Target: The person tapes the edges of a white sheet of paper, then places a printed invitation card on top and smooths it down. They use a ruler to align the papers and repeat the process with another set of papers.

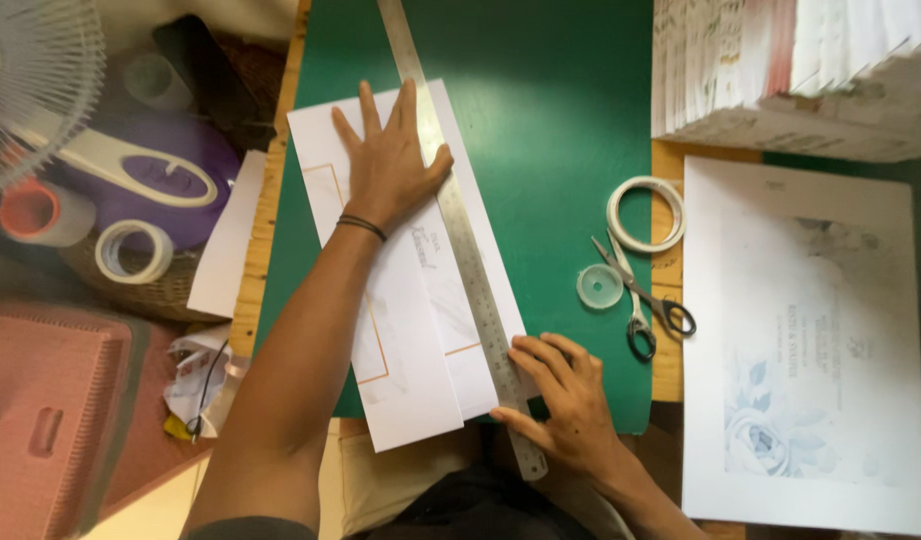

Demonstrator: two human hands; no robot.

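Left hand (389, 165) fingers spread flat on steel ruler (468, 255) and white paper (411, 340), right hand (566, 395) fingers curled at ruler's near end

One head-worn camera looks almost straight down, from close above, onto the green table (561, 130); the person's own arms reach in from the bottom edge.

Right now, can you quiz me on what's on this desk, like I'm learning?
1. True or false: the left hand presses flat on the white paper.
2. What long metal thing does the right hand touch?
3. What lies nearest the scissors: A the fan, B the clear round lid, C the pink basket?

Key: 1 true. 2 the steel ruler. 3 B.
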